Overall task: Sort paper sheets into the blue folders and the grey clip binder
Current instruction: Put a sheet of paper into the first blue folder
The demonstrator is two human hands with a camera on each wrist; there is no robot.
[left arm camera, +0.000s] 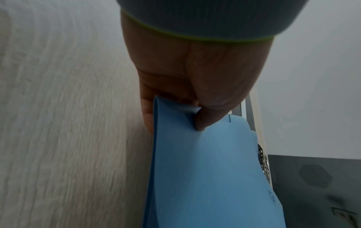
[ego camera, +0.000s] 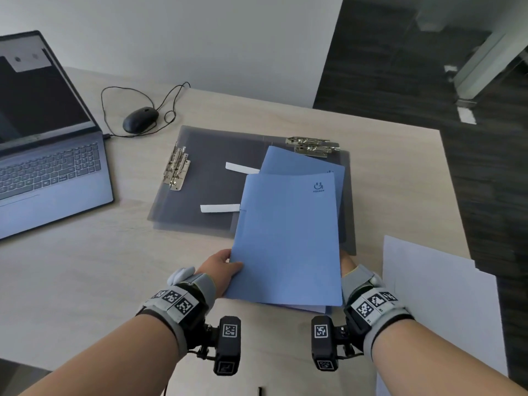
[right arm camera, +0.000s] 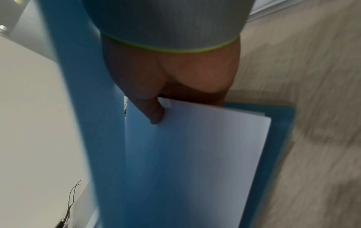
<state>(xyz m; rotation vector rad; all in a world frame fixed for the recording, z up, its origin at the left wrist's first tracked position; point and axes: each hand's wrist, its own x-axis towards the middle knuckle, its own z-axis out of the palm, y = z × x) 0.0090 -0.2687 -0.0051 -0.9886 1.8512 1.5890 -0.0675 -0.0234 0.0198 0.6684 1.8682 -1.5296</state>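
The right hand (ego camera: 347, 264) is mostly hidden behind the blue folder (ego camera: 288, 238), and the laptop (ego camera: 43, 155) is cut off at the tabletop's left edge.

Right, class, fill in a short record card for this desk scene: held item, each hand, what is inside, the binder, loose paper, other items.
Held item: blue folder, cover partly lifted
Left hand: pinches the folder's left edge, thumb on top
Right hand: thumb on the white sheets inside the folder
Second blue folder: lying on the binder, behind the held one
Grey clip binder: open flat, metal clips showing
Loose paper sheets: right side of the desk
Other items: laptop, wired mouse
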